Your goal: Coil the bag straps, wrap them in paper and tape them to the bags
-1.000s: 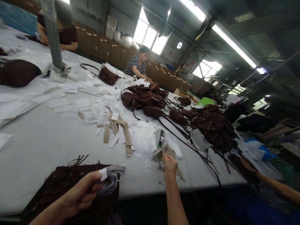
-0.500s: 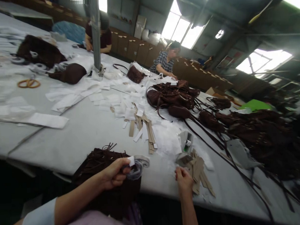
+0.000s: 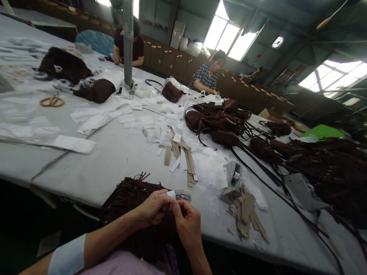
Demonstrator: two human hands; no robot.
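A dark brown fringed bag lies at the near edge of the grey table, right in front of me. My left hand is closed, pinching a small white tag with a clear plastic wrap over the bag. My right hand is closed too, its fingers meeting the same white tag and wrap from the right. Both hands touch each other above the bag's edge.
Cardboard strips and white paper pieces litter the table. A small white box stands near the strips. Piles of brown bags with long straps lie to the right. Two people work at the far side. A pole rises from the table.
My right hand has come back from the cardboard strips to the left and now joins my left hand on the tag. The view has swung left and down.
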